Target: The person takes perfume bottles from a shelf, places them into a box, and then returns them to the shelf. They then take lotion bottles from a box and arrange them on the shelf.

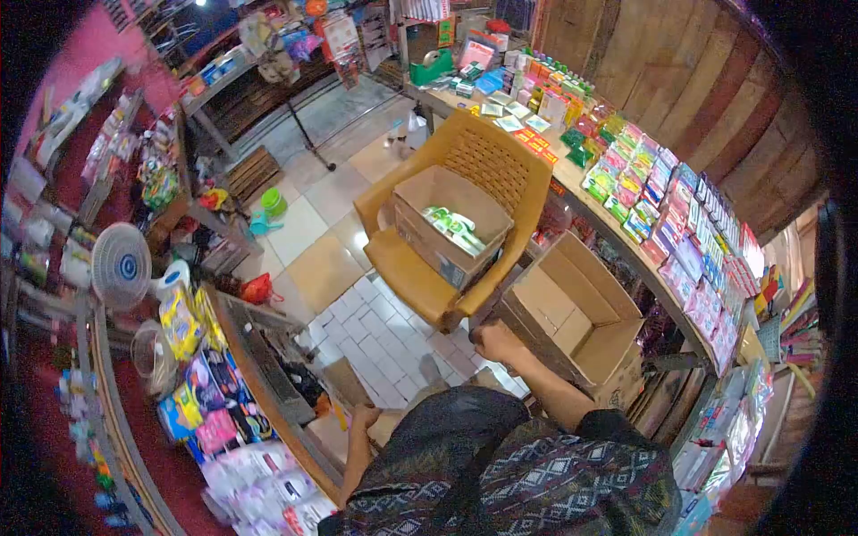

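Note:
My right hand has its fingers curled, between the front of the brown plastic chair and an open cardboard box. What it holds, if anything, I cannot make out. My left hand is low at the left, beside a brown cardboard piece; its fingers are small and partly hidden. A thin yellow item shows close to it. On the chair seat stands another open carton, with green-and-white packets inside.
A long counter at the right carries rows of colourful packets and a green tape dispenser. At the left, a wooden-edged display holds packaged goods. A green pail and a red plastic bag are on the tiled floor.

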The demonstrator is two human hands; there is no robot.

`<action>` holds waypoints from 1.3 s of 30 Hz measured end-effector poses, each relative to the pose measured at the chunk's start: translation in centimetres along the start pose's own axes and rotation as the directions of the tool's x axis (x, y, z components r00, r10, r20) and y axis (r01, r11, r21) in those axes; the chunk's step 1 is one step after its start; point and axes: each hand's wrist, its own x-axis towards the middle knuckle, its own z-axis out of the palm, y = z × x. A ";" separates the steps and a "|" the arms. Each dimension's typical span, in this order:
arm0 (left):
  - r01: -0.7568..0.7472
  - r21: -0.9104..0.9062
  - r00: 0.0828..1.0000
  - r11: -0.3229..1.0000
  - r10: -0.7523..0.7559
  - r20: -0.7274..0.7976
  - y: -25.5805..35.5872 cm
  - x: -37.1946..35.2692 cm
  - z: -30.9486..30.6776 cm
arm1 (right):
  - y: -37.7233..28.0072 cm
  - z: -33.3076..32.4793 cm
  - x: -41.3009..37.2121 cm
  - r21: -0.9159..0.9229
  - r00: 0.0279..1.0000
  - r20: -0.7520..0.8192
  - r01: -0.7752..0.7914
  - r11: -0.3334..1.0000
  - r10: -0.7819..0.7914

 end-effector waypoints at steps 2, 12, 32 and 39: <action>0.000 0.043 0.997 0.999 -0.004 0.078 0.5 3.0 -1.9 | 1.9 1.9 4.1 0.130 0.989 -0.145 -0.018 0.991 0.037; -0.142 0.177 0.943 0.974 0.079 0.323 11.1 14.7 -10.4 | 2.1 -3.2 13.1 0.194 0.858 -0.495 -0.049 0.980 0.141; 0.066 -0.819 0.874 0.570 0.363 0.323 48.3 30.0 -5.6 | 7.8 -3.7 23.6 -0.142 0.985 -0.086 -0.158 0.977 0.147; 0.349 -0.737 0.841 0.578 0.154 0.519 53.1 40.0 3.3 | 6.0 -5.0 24.1 -0.060 0.948 -0.256 -0.211 0.976 0.190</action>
